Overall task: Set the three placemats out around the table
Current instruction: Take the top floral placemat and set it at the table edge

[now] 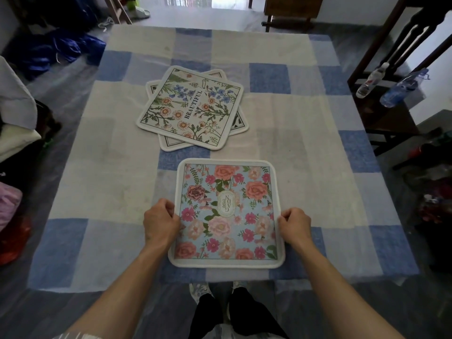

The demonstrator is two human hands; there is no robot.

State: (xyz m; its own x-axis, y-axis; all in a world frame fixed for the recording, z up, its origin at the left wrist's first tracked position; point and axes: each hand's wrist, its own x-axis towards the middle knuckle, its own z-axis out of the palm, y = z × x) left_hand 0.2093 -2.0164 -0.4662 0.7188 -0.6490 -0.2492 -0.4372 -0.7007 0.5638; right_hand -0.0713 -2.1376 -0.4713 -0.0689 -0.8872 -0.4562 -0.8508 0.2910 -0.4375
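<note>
A blue placemat with pink and orange roses (227,214) lies flat near the table's front edge. My left hand (160,221) pinches its left edge, and my right hand (294,223) pinches its right edge. Further back, at the table's middle, a cream placemat with wildflowers and the word BEAUTIFUL (190,107) lies askew on top of a third placemat (168,143), of which only the white border and corners show.
The table (305,143) carries a blue, grey and white checked cloth. Two plastic bottles (391,86) lie on a dark wooden chair at the right. Blue bags and clutter sit on the floor at the left. My feet show below the front edge.
</note>
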